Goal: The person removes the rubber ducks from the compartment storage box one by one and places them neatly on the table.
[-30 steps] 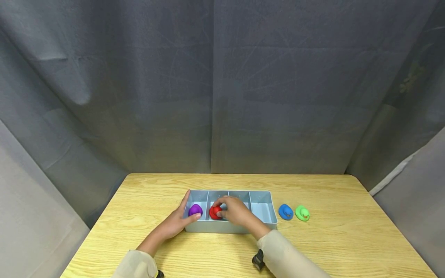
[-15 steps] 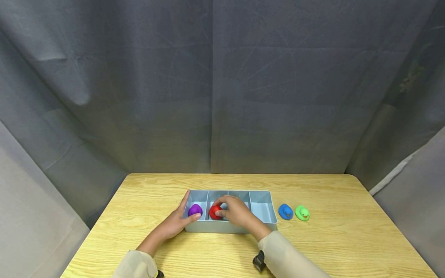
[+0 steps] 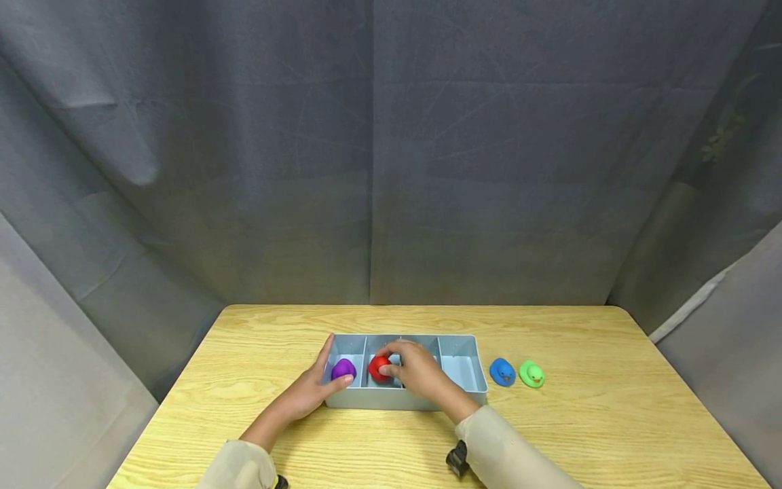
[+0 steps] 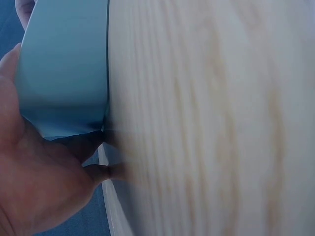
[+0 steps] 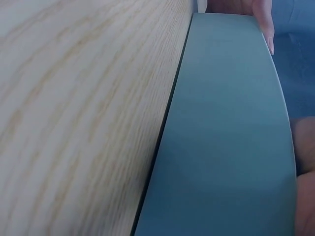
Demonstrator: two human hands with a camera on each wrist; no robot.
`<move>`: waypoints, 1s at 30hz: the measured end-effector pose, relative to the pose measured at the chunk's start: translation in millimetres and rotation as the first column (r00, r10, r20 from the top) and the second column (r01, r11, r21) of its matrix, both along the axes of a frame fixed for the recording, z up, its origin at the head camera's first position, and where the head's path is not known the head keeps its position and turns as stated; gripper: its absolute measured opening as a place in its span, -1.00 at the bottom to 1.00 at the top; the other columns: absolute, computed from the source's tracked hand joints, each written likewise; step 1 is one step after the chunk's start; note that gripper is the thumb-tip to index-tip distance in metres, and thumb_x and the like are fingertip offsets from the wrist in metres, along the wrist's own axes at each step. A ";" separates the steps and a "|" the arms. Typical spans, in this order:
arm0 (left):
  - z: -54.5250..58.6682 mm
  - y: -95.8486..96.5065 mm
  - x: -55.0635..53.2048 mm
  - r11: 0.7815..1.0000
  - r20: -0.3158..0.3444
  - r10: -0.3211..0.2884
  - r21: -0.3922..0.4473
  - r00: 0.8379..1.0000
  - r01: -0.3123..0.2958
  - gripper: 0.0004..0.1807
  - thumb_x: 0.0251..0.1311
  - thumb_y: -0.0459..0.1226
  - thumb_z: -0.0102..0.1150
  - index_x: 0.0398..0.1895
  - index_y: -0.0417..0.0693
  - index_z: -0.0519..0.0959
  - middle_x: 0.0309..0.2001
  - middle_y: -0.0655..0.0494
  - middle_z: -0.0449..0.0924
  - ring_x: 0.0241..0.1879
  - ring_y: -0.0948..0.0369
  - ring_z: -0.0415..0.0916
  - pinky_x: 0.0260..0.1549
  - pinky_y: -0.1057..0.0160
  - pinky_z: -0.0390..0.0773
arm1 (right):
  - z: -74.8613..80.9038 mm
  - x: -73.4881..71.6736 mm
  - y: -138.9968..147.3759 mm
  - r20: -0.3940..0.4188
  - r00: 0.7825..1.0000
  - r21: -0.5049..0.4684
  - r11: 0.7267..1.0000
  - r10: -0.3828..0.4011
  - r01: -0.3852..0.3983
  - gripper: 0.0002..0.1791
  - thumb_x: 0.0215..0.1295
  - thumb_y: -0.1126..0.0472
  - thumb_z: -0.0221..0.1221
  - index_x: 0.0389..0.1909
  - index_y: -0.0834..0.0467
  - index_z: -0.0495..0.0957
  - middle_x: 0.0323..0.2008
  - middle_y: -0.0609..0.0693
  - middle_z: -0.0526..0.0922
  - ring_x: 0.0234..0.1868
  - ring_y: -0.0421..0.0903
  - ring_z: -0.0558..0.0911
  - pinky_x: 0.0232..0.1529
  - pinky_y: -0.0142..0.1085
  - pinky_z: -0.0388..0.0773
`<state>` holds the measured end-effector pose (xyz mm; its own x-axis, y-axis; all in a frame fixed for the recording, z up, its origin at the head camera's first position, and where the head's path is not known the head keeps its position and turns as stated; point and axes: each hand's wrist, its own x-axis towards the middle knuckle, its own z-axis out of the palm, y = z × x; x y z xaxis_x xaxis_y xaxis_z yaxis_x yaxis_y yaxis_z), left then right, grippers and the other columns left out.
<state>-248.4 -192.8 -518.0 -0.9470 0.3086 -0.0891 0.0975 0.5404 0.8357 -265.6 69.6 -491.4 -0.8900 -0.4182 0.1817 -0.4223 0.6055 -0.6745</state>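
A long grey-blue divided box (image 3: pixel 403 399) lies on the table in the head view. My left hand (image 3: pixel 305 392) holds its left end, thumb over the front rim and the other fingers along the end wall. The left wrist view also shows this hand (image 4: pixel 44 177) around the box corner. In the leftmost compartment sits a purple rounded toy (image 3: pixel 344 369). My right hand (image 3: pixel 417 370) pinches a red toy duck (image 3: pixel 377 370) in the second compartment, partly covering it. The right wrist view shows mostly the box's front wall (image 5: pixel 226 128); the fingers' grip is hidden there.
Right of the box, a blue toy duck (image 3: pixel 502 372) and a green toy duck (image 3: pixel 532 374) stand side by side on the wooden table (image 3: pixel 611 421). Grey curtains (image 3: pixel 489 170) hang behind and along the sides.
My right hand has shifted slightly up and right with the red toy duck, which appears a little higher within the second compartment. The left hand and box have stayed put.
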 end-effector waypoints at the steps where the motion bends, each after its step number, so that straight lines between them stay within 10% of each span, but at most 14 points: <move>1: -0.1 0.2 -0.1 1.000 0.000 0.001 0.000 1.000 -0.001 0.10 0.38 0.15 0.22 0.70 0.35 -0.35 0.66 -0.25 -0.21 0.58 -0.32 -0.14 0.46 -0.42 -0.07 | 0.3 0.1 0.1 -0.002 1.000 -0.003 1.000 -0.004 0.004 -0.74 0.30 0.22 0.39 0.00 0.12 0.73 -0.04 0.03 0.73 0.08 0.12 0.65 0.13 0.08 0.57; 30: 0.9 1.2 1.3 1.000 -0.009 0.014 -0.013 1.000 -0.014 0.10 0.38 0.14 0.23 0.70 0.35 -0.34 0.65 -0.24 -0.19 0.57 -0.32 -0.10 0.46 -0.42 -0.03 | 23.2 7.1 14.9 0.018 1.000 -0.125 0.992 0.013 -0.011 -0.74 0.31 0.28 0.38 0.00 0.17 0.69 -0.03 0.03 0.69 0.06 0.19 0.69 0.13 0.07 0.64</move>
<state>-247.1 -191.6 -517.1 -0.9520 0.2940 -0.0846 0.0972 0.5527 0.8277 -258.6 84.5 -468.2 -0.8889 -0.4038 0.2164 -0.4153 0.5112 -0.7525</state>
